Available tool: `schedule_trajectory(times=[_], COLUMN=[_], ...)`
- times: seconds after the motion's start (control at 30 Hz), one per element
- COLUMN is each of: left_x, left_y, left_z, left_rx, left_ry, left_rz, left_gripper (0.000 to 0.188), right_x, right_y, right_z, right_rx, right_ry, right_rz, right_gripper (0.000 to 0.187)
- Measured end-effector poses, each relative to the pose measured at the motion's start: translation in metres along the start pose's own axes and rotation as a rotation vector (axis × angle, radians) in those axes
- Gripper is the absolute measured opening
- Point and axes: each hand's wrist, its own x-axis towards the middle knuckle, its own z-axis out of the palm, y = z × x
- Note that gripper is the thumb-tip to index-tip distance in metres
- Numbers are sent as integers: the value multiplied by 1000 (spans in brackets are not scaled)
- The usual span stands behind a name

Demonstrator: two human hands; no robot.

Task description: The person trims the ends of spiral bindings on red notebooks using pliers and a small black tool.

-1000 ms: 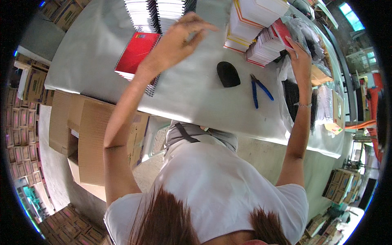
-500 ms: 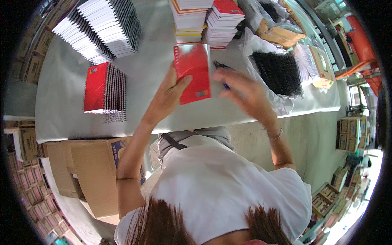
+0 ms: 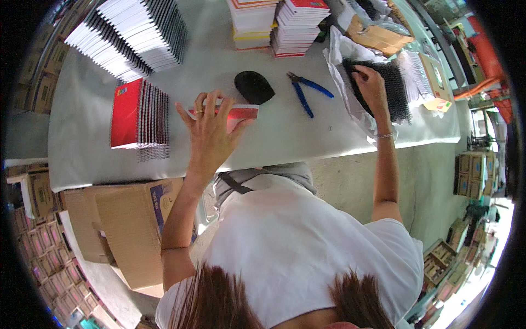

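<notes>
My left hand point(image 3: 211, 129) is closed around a red-covered notebook point(image 3: 243, 112), tilted up so that mostly its narrow edge shows. My right hand point(image 3: 371, 88) reaches into a pile of black spiral binding coils point(image 3: 394, 90) on white plastic wrapping. Its thumb and fingers pinch at the pile's left part; the single coil between them is hard to make out. Between my hands lie blue-handled pliers point(image 3: 303, 88), their handles spread. A rounded black pad point(image 3: 254, 86) rests just beyond the notebook.
Bound red notebooks point(image 3: 127, 115) stand stacked at the left, with taller spiral-bound stacks point(image 3: 139, 35) behind. Unbound stacks point(image 3: 255, 24) and red-covered ones point(image 3: 298, 27) sit at the far middle. A carton point(image 3: 129, 230) stands below the table's left front edge.
My right hand has moved right, from over the pliers to the coils. My left hand has drawn the notebook left and nearer and tipped it on edge, uncovering the black pad.
</notes>
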Motion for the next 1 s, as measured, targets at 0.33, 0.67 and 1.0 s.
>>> schedule_trajectory(times=[0.33, 0.67, 1.0], left_x=[1, 1, -3], left_y=[11, 14, 20], left_z=[29, 31, 38], left_rx=[-162, -200, -294], left_ry=[220, 392, 508], left_rz=[-178, -196, -254], left_gripper=[66, 56, 44], right_x=[12, 12, 18], right_y=[-32, 32, 30], right_z=[-20, -24, -30], right_rx=[11, 105, 252], right_ry=[-72, -215, -392], right_rz=[111, 98, 218], right_gripper=[26, 34, 39])
